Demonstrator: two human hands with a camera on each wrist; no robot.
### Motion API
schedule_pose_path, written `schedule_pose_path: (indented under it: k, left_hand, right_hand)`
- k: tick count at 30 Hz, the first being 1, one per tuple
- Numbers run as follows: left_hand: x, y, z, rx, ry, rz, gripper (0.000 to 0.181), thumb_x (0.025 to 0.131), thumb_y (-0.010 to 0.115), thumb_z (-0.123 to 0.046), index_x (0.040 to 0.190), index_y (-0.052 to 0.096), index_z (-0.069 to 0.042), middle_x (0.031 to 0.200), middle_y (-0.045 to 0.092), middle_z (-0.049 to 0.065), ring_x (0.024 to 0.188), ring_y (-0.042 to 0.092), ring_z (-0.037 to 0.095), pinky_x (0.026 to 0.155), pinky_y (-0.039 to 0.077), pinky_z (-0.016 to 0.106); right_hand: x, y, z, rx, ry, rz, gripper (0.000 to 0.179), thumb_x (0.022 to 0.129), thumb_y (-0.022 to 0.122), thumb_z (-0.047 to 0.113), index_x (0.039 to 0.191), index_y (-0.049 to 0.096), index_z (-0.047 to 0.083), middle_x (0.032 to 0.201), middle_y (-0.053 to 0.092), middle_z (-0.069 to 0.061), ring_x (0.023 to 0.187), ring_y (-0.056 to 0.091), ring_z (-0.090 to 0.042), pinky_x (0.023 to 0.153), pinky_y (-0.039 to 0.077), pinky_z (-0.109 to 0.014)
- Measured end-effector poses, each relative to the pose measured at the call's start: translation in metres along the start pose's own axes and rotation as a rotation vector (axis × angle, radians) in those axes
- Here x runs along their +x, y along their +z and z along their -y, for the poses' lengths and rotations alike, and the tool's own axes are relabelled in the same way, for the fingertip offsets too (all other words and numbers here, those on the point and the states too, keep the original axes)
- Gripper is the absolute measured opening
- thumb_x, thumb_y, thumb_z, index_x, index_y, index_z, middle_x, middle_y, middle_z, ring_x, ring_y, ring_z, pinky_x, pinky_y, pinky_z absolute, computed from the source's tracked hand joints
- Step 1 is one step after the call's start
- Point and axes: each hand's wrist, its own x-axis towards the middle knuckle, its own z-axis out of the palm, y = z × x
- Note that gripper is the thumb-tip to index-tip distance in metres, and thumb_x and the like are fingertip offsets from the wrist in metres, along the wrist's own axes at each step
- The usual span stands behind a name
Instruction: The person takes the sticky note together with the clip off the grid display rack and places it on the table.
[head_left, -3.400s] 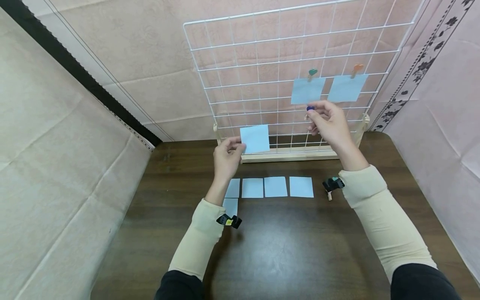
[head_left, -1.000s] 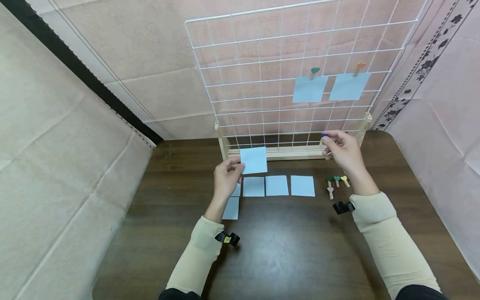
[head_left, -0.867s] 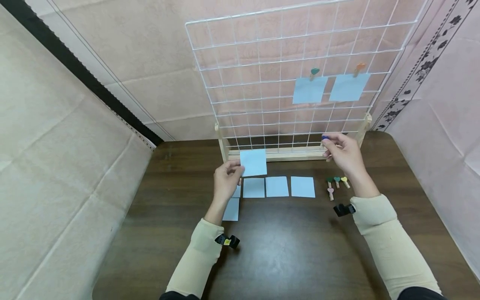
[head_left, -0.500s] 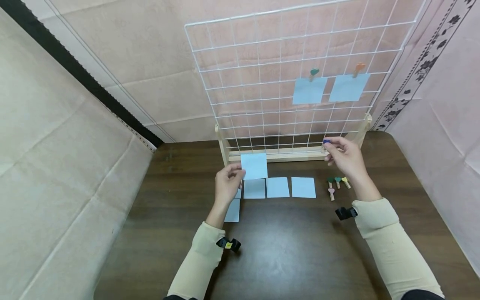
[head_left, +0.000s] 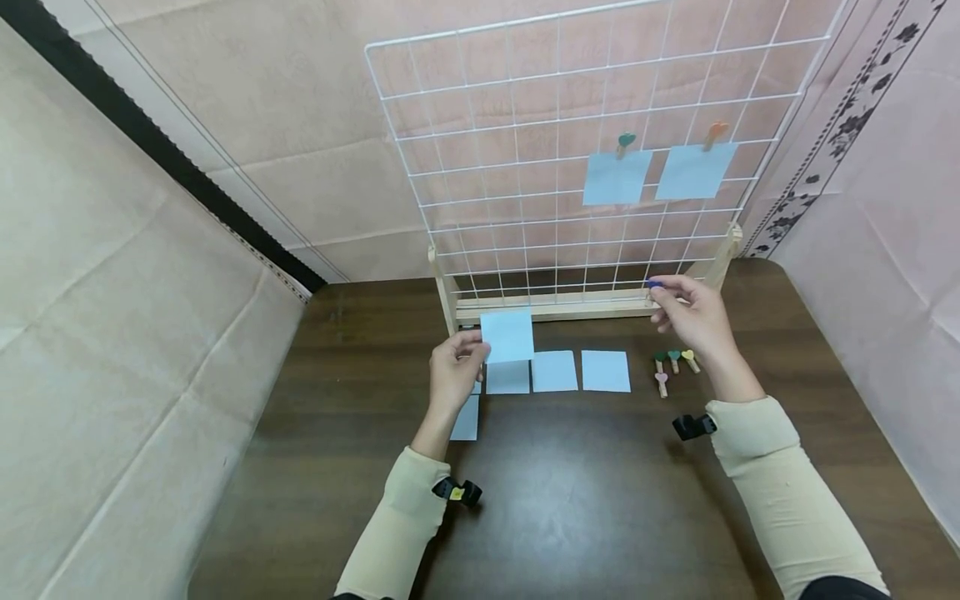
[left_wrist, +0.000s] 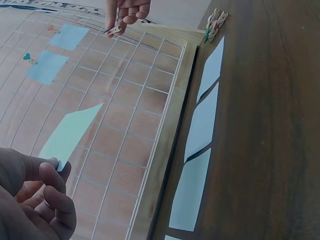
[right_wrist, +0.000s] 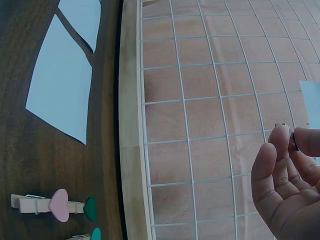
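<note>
Head view shows me the left hand (head_left: 456, 367) pinching a blue paper square (head_left: 507, 337) by its left edge, near side of the grid (head_left: 457, 34), sides running near to far, partly covering a card (head_left: 507, 380). To the right, the right hand (head_left: 693, 315) pinches a clip (head_left: 654, 284), blue end far, mostly hidden. Left wrist view foreshortens the square. Right wrist view cuts it off; I barely make out the clip between bent fingers (right_wrist: 265, 162).

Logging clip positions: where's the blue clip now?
Head view, right of centre: the right hand pinches the blue clip in front of the lower right of the grid.
</note>
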Motion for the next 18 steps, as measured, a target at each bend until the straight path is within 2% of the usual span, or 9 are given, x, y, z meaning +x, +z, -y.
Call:
schedule_pose_path:
  k: [4, 8, 14, 18]
  left_hand:
    - [-0.001, 0.000, 0.001, -0.013, -0.010, -0.004, 0.021, 0.097, 0.071, -0.002, 0.116, 0.075, 0.004, 0.096, 0.076, 0.019, 0.049, 0.057, 0.018, 0.044, 0.039, 0.019]
    - [-0.004, -0.001, 0.002, -0.020, -0.023, -0.010, 0.021, 0.097, 0.071, -0.002, 0.116, 0.075, 0.004, 0.097, 0.076, 0.019, 0.049, 0.058, 0.019, 0.045, 0.040, 0.019]
    - [-0.009, -0.002, 0.007, -0.017, -0.040, -0.012, 0.022, 0.097, 0.071, -0.003, 0.117, 0.075, 0.004, 0.095, 0.076, 0.019, 0.048, 0.056, 0.009, 0.045, 0.040, 0.019]
    - [-0.012, -0.003, 0.009, -0.016, -0.036, -0.013, 0.022, 0.096, 0.072, -0.003, 0.117, 0.075, 0.004, 0.095, 0.076, 0.019, 0.049, 0.056, 0.011, 0.046, 0.041, 0.019]
  right_hand:
    - [-0.002, -0.001, -0.004, 0.000, 0.009, 0.000, 0.043, 0.111, 0.056, 0.024, 0.142, 0.058, -0.007, 0.102, 0.064, -0.001, 0.072, 0.067, -0.008, 0.064, 0.057, -0.021]
    - [-0.004, -0.003, -0.009, 0.006, 0.023, 0.004, 0.043, 0.111, 0.057, 0.022, 0.142, 0.058, -0.007, 0.100, 0.066, 0.003, 0.071, 0.067, -0.007, 0.063, 0.058, -0.022]
    - [-0.008, -0.005, -0.016, 0.025, 0.039, 0.001, 0.041, 0.110, 0.058, 0.021, 0.140, 0.059, -0.008, 0.093, 0.066, 0.011, 0.071, 0.066, -0.005, 0.063, 0.059, -0.023]
    - [-0.011, -0.006, -0.016, 0.036, 0.024, -0.004, 0.040, 0.110, 0.060, 0.021, 0.137, 0.060, -0.008, 0.089, 0.067, 0.008, 0.070, 0.065, -0.004, 0.063, 0.059, -0.024]
